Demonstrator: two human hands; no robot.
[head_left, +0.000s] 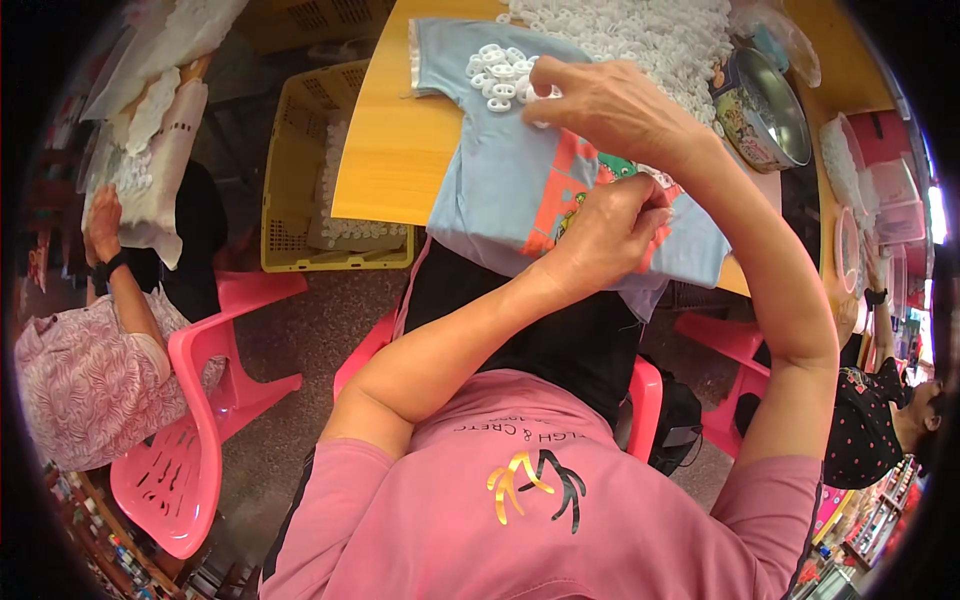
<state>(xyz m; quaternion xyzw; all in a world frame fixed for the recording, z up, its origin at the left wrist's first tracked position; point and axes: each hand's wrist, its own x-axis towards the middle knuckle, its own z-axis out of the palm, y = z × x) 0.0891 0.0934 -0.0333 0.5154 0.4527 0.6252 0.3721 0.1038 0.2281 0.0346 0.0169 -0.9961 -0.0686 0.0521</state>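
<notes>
A blue T-shirt [500, 165] with an orange printed panel lies over the table edge and my lap. On it sits a small heap of white oval plastic pieces with two holes [498, 72]. My right hand [615, 108] reaches over the right side of this heap, thumb and forefinger apart, with white pieces between and beneath them. Nearer to me, my left hand [608, 228] is above the printed panel, its thumb and fingers pressed together in a pinch. What they hold is hidden. A white piece shows just beyond its fingers.
A large pile of white pieces [630, 35] covers the table's far side. Right of it stands a round metal tin [765, 110]. A yellow crate [290, 170] is left of the wooden table [395, 150]. People sit on both sides, by pink chairs [205, 400].
</notes>
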